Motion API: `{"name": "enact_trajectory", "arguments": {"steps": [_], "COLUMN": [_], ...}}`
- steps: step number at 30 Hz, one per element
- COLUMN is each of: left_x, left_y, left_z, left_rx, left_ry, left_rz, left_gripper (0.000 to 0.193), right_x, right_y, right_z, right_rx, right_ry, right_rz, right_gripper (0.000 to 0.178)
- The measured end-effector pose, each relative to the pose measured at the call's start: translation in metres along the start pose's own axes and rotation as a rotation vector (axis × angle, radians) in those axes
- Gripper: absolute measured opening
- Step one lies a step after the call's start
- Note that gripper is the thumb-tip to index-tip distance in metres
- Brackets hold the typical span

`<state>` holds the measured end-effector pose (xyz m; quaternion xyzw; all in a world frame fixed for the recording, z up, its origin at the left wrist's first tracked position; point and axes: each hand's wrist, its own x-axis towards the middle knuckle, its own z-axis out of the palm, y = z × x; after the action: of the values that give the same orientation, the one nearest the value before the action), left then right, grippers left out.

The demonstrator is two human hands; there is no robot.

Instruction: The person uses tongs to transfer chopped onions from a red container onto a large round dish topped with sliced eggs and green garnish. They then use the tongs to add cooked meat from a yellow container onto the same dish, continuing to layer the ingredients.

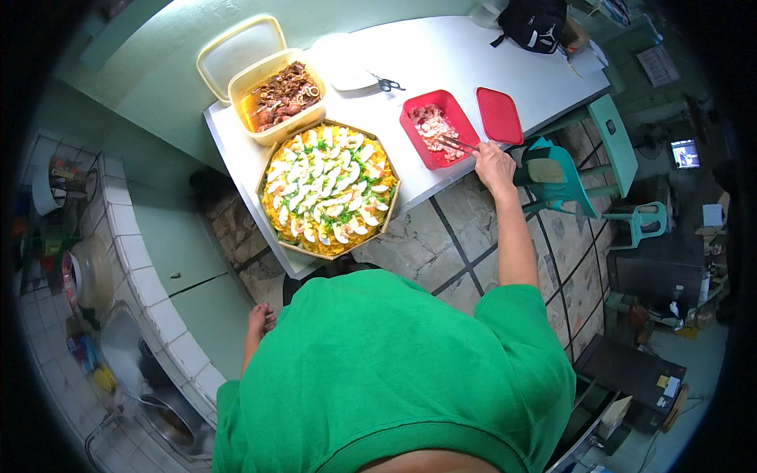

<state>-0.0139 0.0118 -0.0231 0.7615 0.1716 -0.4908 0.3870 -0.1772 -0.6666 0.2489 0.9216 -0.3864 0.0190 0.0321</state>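
Observation:
My right hand (495,169) is closed around metal tongs (457,143), whose tips reach into a red plastic container (411,130) of pale pink, shrimp-like pieces (432,126). Down at my left side, away from the table, my left hand (262,318) has its fingers curled, with nothing visible in them. In front of me an octagonal tray (262,206) holds yellow noodles topped with sliced egg, chopped greens and some pinkish pieces. Behind the tray stands a cream tub (272,135) of dark brown meat with pale rings.
The white table (441,47) also carries a red lid (499,116), scissors (388,83), a white container (347,72) and a black backpack (532,25). A clear lid (240,55) leans against the wall. Teal chairs (564,185) stand right; a tiled counter (150,288) lies left.

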Motion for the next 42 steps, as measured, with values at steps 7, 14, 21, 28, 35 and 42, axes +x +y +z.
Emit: {"name": "enact_trajectory", "arguments": {"steps": [7, 14, 21, 28, 35, 42], "left_x": [-0.015, 0.0, -0.005, -0.015, -0.02, 0.003], "left_y": [0.018, 0.009, 0.023, 0.009, -0.013, 0.001], "left_z": [0.004, 0.0, 0.011, 0.01, 0.01, 0.006], "left_rx": [-0.031, -0.062, -0.133, -0.145, -0.047, -0.14], "left_ry": [0.017, -0.021, 0.017, 0.055, 0.031, 0.004], "left_rz": [-0.031, -0.086, -0.102, -0.149, -0.138, -0.068], "left_gripper": [0.031, 0.03, 0.029, 0.028, 0.026, 0.027], "right_x": [-0.011, -0.03, -0.049, -0.052, -0.058, -0.041], "right_y": [0.026, 0.015, -0.108, -0.144, -0.148, -0.104], "right_z": [-0.003, -0.02, 0.013, 0.024, 0.02, 0.005], "right_rx": [0.145, 0.688, 0.98, 0.728, 0.661, 0.885], "right_ry": [0.079, 0.048, -0.19, -0.179, -0.115, -0.094], "right_rz": [0.106, 0.085, -0.103, -0.155, -0.221, -0.026], "right_gripper": [0.023, 0.029, 0.026, 0.026, 0.024, 0.026]}}
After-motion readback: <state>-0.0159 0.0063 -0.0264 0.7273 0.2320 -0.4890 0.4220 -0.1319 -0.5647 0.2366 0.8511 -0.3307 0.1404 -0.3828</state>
